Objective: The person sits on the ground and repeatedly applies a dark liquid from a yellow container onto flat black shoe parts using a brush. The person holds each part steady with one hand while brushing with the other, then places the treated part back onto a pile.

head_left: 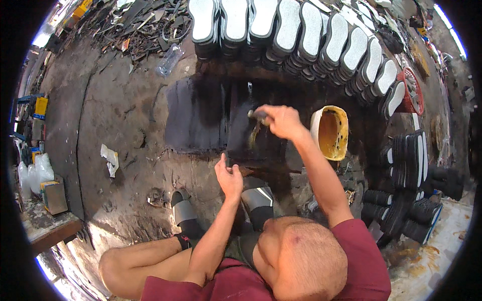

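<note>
Two dark, flat sheets lie side by side on the ground before me, a left sheet and a right sheet with wet-looking shiny patches. My right hand is closed around a short brush over the right sheet. A yellowish smear shows just below the brush. My left hand is at the sheets' near edge, index finger stretched forward and thumb apart, apparently holding nothing. Right of my right hand stands a yellow-rimmed tub with amber liquid inside.
Stacks of white-topped soles curve along the far side toward a red basket. More dark soles are piled at right. Black scraps and a clear plastic bottle lie far left. A wooden bench stands at left.
</note>
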Demonstrator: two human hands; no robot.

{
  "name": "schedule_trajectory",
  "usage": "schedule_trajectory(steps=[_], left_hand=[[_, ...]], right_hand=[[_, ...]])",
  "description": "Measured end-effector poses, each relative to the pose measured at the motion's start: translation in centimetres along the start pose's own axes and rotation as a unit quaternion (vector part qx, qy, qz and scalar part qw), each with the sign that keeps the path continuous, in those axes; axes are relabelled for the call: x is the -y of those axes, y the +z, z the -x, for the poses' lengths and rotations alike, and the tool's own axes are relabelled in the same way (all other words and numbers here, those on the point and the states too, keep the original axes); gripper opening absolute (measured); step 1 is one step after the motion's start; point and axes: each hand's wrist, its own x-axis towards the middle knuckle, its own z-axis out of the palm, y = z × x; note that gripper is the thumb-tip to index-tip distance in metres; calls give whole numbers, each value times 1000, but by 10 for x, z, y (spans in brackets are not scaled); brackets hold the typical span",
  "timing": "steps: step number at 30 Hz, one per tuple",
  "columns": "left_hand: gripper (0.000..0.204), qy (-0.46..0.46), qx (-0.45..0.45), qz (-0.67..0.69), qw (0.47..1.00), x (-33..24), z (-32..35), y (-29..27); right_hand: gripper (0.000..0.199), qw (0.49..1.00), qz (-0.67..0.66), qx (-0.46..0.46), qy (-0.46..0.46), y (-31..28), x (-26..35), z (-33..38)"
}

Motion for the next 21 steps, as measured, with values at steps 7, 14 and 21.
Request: schedule_trajectory(steps=[7, 14, 21], left_hand=[[52, 85, 50, 23, 995, 28, -10, -10], [41, 53, 79, 36, 995, 16, -28, -29], [74, -146, 74, 281, 946, -73, -41, 23]], right_hand=[[47, 974, 55, -128, -181, 71, 49, 109], [42, 990, -113, 27, -84, 23, 73, 124], [38, 832, -401, -383, -30, -86, 44, 137]])
